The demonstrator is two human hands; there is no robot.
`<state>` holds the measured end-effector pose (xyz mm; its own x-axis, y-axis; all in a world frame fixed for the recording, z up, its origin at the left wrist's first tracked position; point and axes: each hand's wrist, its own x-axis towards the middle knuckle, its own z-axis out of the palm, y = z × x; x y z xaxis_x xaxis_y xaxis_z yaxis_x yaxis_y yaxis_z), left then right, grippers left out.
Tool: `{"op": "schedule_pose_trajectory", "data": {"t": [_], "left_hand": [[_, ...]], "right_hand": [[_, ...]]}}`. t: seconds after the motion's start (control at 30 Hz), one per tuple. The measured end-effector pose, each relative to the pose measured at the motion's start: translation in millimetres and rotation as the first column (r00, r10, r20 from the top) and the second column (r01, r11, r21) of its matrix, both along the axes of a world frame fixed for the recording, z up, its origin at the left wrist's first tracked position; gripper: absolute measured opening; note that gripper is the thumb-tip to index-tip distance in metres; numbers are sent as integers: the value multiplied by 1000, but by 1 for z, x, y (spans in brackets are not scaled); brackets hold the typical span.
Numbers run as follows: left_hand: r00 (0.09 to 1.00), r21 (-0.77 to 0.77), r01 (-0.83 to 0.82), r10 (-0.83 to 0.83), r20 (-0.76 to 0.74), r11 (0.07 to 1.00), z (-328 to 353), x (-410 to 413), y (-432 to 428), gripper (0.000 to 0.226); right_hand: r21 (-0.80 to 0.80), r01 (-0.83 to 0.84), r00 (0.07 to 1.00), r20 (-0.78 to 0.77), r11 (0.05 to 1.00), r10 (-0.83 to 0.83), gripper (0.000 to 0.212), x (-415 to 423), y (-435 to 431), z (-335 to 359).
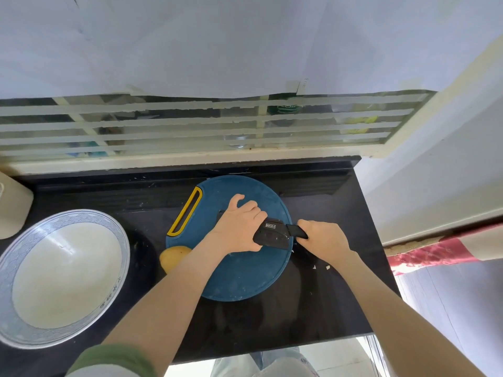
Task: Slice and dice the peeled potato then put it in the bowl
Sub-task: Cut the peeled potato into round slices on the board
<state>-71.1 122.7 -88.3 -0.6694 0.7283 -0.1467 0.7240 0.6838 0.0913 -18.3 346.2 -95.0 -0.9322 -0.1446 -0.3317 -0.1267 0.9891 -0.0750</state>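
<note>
Two hands crowd the blue cutting board [245, 278] — right hand [324, 238] wrapped round the knife [272, 234] handle, left hand [239, 224] curled against the blade, what it holds hidden — while the peeled potato [174, 257] lies at the board's left rim, nearer the left arm, between board and bowl [73, 216].

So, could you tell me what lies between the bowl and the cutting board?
In the head view, a strip of bare dark counter separates bowl and cutting board; the potato sits at the board's edge.
</note>
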Motion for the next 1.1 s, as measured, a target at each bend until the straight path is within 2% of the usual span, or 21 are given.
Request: {"op": "schedule_pose_trajectory", "data": {"t": [0.33,0.43,0.53,0.67,0.8,0.9,0.97,1.1], "left_hand": [[1000,72,-16,15,10,997,6,5,-1,51],[998,107,-20,27,-62,994,8,-2,-20,54],[992,89,-14,25,-120,996,12,-9,-28,57],[994,19,-53,55,-100,998,13,-9,-31,56],[979,-135,-199,189,-82,971,14,-8,-30,56],[932,-135,-361,352,-86,923,13,-9,-15,55],[889,-134,-458,455,-60,879,14,-7,0,63],[886,-202,-452,464,14,869,13,-1,53,85]], "right_hand": [[9,24,1000,11,1000,-24,17,10,10,10],[38,65,997,-34,997,-63,15,18,29,16],[27,78,996,-33,997,-77,15,17,40,22],[41,84,996,-13,996,-84,14,19,50,21],[43,208,978,-20,977,-208,18,32,70,15],[10,373,928,5,928,-373,17,40,83,9],[-21,479,878,18,877,-479,18,46,90,6],[-117,641,767,44,759,-640,22,57,98,1]]}}
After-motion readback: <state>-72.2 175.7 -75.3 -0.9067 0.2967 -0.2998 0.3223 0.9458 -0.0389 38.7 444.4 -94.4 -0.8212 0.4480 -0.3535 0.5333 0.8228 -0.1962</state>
